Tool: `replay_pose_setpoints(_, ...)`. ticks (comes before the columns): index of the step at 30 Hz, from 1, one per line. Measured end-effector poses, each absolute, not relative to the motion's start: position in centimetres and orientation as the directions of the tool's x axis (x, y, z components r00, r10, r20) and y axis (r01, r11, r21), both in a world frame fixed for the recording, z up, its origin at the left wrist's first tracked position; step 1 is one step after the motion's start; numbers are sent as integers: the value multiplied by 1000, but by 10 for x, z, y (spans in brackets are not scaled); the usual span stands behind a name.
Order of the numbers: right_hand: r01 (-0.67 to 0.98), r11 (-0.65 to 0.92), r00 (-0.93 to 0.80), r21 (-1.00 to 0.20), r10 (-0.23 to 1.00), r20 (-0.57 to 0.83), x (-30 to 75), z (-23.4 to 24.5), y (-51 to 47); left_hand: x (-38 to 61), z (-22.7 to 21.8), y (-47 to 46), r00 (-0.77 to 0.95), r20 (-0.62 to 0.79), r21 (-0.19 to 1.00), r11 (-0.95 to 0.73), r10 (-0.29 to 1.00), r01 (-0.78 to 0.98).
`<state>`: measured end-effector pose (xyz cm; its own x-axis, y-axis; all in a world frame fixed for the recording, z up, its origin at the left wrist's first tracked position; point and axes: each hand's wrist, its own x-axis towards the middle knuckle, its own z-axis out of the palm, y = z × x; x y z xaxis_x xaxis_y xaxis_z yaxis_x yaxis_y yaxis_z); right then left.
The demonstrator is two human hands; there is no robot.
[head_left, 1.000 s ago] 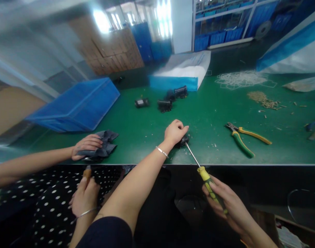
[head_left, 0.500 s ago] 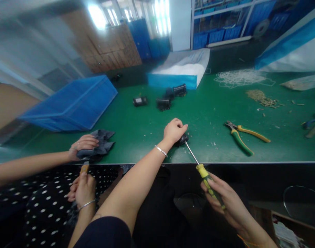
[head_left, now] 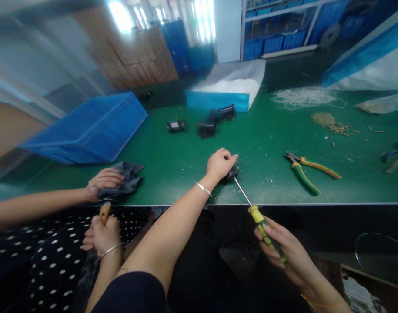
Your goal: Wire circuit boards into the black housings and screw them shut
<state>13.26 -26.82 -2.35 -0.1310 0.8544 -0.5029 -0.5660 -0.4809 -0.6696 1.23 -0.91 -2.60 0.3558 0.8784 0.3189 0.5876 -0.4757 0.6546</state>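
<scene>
My left hand [head_left: 221, 165] is closed over a small black part [head_left: 230, 175] and holds it down on the green table near its front edge. Most of that part is hidden under the hand. In my right hand [head_left: 280, 243] is a screwdriver [head_left: 262, 226] with a yellow and dark green handle. Its metal shaft slants up to the left, and the tip meets the black part. Several similar black cylindrical parts [head_left: 206, 129] lie farther back on the table. Pliers [head_left: 303, 171] with green and yellow handles rest to the right.
A co-worker's hands [head_left: 105, 182] are at the left with a dark cloth [head_left: 128, 176] and an orange-handled tool [head_left: 105, 212]. Behind them stands a blue bin [head_left: 91, 130]. A white-and-blue sack [head_left: 231, 84], white wire pieces [head_left: 305, 98] and small brass-coloured pins [head_left: 332, 124] lie at the back.
My hands, the black part and the screwdriver stay almost where they were. The co-worker's hand with the orange-handled tool has shifted slightly left.
</scene>
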Motion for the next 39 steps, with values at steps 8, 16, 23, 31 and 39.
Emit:
replay_pose_setpoints(8,-589,-467,-153,-660,866,-476,132,-27,-268,13,-26,-9,347,313,651,-466,884,600)
replay_pose_setpoints(16,-805,-490,-265,-336,803,-534,128,-37,-266,12,-23,-10,369,279,639,-458,887,618)
replay_pose_setpoints(23,-830,-464,-290,-308,832,-472,120,-34,-260,16,-17,-16,317,271,571,-417,909,707)
replay_pose_setpoints(31,-602,-414,-60,-683,876,-478,107,-25,-256,20,-11,-16,292,240,536,-377,926,756)
replay_pose_setpoints(39,-217,-382,54,-898,914,-402,117,-30,-254,19,-10,-14,306,226,521,-380,925,764)
